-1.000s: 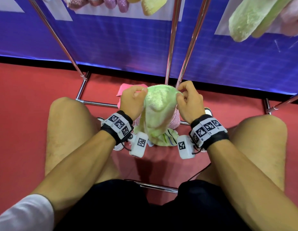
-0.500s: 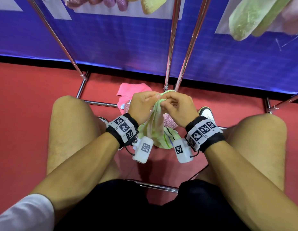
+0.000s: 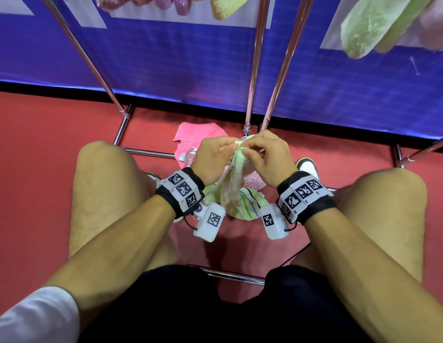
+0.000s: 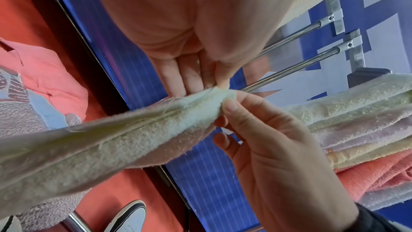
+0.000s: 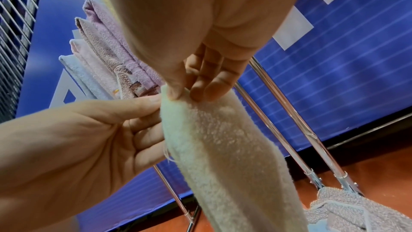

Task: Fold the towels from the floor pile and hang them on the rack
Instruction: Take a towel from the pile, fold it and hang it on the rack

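Observation:
I hold a pale green towel (image 3: 234, 179) between my knees; it hangs folded in a narrow strip over the floor pile. My left hand (image 3: 215, 157) and right hand (image 3: 267, 157) meet at its top edge, and both pinch the corners together. In the left wrist view my left hand (image 4: 211, 85) pinches the towel (image 4: 111, 138) tip with thumb and fingers, and the right hand (image 4: 225, 105) pinches beside it. The right wrist view shows the right hand (image 5: 185, 94) pinching the towel (image 5: 223, 138) top, with the left hand (image 5: 144, 108) touching the same edge.
The floor pile holds a pink towel (image 3: 198, 134), a striped towel (image 3: 250, 206) and a fuzzy pink one (image 3: 255, 180). Chrome rack poles (image 3: 255, 70) rise just behind my hands. Folded towels (image 3: 378, 26) hang above, seen also as hung towels (image 5: 107, 50). A base bar (image 3: 235, 276) crosses under my legs.
One second ago the green towel was stretched wide between my hands. The hands have come together, so the towel now hangs folded in half.

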Motion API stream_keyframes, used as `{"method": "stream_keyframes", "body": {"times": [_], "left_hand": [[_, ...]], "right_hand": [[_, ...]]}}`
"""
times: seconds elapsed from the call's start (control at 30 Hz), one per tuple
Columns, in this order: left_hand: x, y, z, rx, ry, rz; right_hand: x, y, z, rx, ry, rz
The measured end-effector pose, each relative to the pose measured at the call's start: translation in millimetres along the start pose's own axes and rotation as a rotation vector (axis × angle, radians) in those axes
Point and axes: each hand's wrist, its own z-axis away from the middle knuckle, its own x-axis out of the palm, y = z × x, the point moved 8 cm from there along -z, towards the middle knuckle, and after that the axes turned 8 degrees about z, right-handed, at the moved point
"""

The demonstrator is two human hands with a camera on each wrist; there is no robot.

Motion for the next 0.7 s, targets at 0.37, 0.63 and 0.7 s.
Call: {"method": "stream_keyframes", "body": {"times": [0.37,0.63,0.7], "left_hand": [[3.0,3.3,1.0,0.002,-0.042,-0.062],[8.2,4.4,3.6,0.022,-0.142,-0.164],[9.1,2.2,5.5,-0.017,-0.153,-0.120]], "right_hand": [[-0.7,-0.7,1.8,-0.087,0.040,0.153],[0.2,3.8,4.2,-0.079,0.020,0.147],[0.7,4.1,3.7,-0.075,0.017,0.146]]}}
